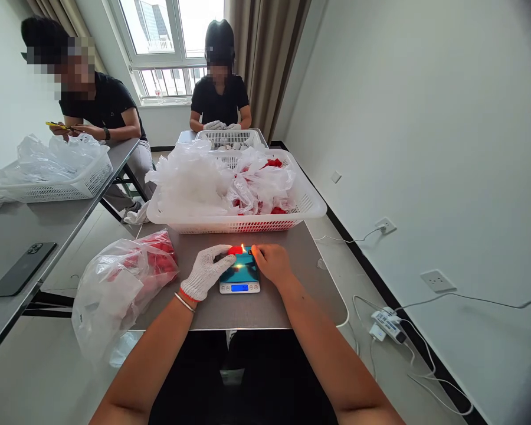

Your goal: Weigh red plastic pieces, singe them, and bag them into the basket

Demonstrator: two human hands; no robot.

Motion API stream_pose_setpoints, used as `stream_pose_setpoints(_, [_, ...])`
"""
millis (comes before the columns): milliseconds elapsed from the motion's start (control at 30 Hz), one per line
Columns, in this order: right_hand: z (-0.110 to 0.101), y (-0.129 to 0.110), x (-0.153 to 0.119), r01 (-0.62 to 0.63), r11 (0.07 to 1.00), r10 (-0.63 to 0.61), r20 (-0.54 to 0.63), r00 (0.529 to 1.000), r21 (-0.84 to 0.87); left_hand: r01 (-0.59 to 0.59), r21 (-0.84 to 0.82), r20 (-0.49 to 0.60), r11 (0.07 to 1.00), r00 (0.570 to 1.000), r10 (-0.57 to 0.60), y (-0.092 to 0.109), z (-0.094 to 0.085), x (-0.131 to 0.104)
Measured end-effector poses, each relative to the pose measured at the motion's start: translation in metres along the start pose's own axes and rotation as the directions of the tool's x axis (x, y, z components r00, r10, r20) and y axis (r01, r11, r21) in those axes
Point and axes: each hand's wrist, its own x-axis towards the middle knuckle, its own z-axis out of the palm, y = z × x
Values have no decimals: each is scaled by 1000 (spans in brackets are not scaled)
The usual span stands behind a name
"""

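My left hand (203, 274), in a white knit glove with a red cuff edge, is closed on a small red piece (236, 250). My bare right hand (272, 262) is closed around a lighter (250, 252), mostly hidden by the fingers. A small flame (243, 248) burns between the lighter and the red piece. Both hands are over the far edge of a small digital scale (239, 273) with a shiny blue top and a lit display. To the left, a clear plastic bag (115, 289) holding red items hangs partly over the table edge.
A large white basket (234, 224) of plastic bags and red items stands behind the scale on the grey table (310, 307). Two people sit beyond. On the left table are a phone (24, 268) and another basket (71, 189). Cables and a power strip (388, 324) lie right.
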Motion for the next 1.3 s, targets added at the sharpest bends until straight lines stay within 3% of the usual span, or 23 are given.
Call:
stream_pose_setpoints(267, [-1,1,-1,-13,1000,13,-20,1000,-15,-15,89,-19,996,1000,17,3,-2,0])
stream_pose_setpoints(433, [-2,6,-1,46,999,-46,26,999,1,-27,80,-38,996,999,30,-1,-3,1])
stream_pose_setpoints(567, [-3,8,-1,63,992,-50,-113,992,109,-45,264,-85,964,994,70,-2,-5,2])
stream_pose_setpoints(667, [1,2,-3,115,970,-76,-185,980,215,-7,391,-210,920,973,97,-4,-6,2])
stream_pose_setpoints(767, [10,-9,-8,243,897,-207,-134,969,369,-49,481,-272,875,941,202,-5,-4,2])
stream_pose_setpoints(900, [19,-20,-12,291,856,-292,-65,954,428,-122,596,-217,793,927,306,-5,2,0])
stream_pose_setpoints(1033, [17,-23,-10,249,860,-221,-115,968,444,-226,653,-94,723,923,373,-4,6,-3])
stream_pose_setpoints(1133, [12,-23,-8,162,842,-88,-165,982,515,-378,585,5,718,887,463,-3,7,-4])
stream_pose_setpoints(1200, [9,-23,-7,98,808,-20,-139,990,581,-413,507,-25,756,870,492,-1,7,-4])
stream_pose_setpoints(1300, [6,-23,-6,35,737,-4,-47,999,675,-326,381,-187,865,889,418,0,4,-2])
